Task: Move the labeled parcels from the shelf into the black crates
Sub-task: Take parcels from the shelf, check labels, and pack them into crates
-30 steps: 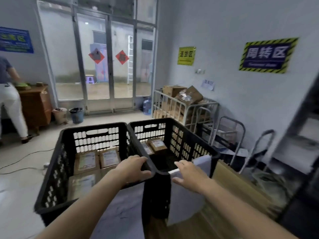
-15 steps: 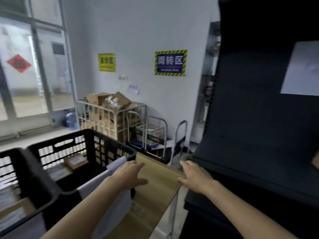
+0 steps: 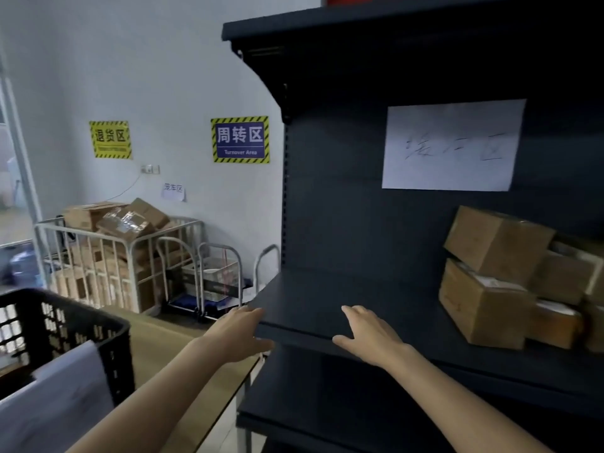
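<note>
A dark shelf unit (image 3: 327, 299) fills the right half of the view. Several brown cardboard parcels (image 3: 496, 279) with white labels are stacked at the right end of its middle board. My left hand (image 3: 238, 331) hovers open at the board's left front corner, holding nothing. Open and empty too, my right hand (image 3: 369, 335) is over the bare front of the board, well left of the parcels. One black crate (image 3: 65, 325) shows at the lower left, a white sheet hanging on its side; its contents are hidden.
A wooden table top (image 3: 170, 348) carries the crate beside the shelf. By the wall stand a metal cage (image 3: 108, 259) full of cardboard boxes and folded hand trolleys (image 3: 212, 279). A white paper sign (image 3: 451, 145) is taped to the shelf's back panel.
My view has swung right, from the two crates to the shelf. Both hands left the crate rim and moved to the shelf board, still empty.
</note>
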Demonstrator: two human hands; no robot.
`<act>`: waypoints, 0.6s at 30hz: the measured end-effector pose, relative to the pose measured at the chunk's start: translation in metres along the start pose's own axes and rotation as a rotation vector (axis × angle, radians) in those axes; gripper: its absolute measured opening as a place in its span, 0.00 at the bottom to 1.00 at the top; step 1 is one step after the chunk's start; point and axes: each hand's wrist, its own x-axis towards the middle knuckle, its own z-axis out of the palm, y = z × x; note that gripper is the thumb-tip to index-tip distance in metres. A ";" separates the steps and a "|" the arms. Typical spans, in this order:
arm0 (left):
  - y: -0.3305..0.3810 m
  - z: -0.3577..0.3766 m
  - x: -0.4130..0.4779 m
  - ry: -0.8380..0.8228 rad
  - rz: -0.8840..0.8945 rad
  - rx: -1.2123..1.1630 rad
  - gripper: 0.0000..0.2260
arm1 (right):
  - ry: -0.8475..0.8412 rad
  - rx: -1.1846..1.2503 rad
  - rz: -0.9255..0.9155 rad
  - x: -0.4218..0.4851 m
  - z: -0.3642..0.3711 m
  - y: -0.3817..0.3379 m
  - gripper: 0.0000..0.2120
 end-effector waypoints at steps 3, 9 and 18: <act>0.027 0.005 0.017 0.004 0.012 0.010 0.28 | 0.019 0.014 0.024 -0.005 -0.010 0.034 0.29; 0.090 0.020 0.058 -0.021 0.052 -0.015 0.32 | 0.052 -0.008 0.071 -0.023 -0.030 0.101 0.31; 0.198 0.030 0.116 -0.018 0.256 -0.081 0.32 | 0.210 0.060 0.238 -0.069 -0.070 0.193 0.32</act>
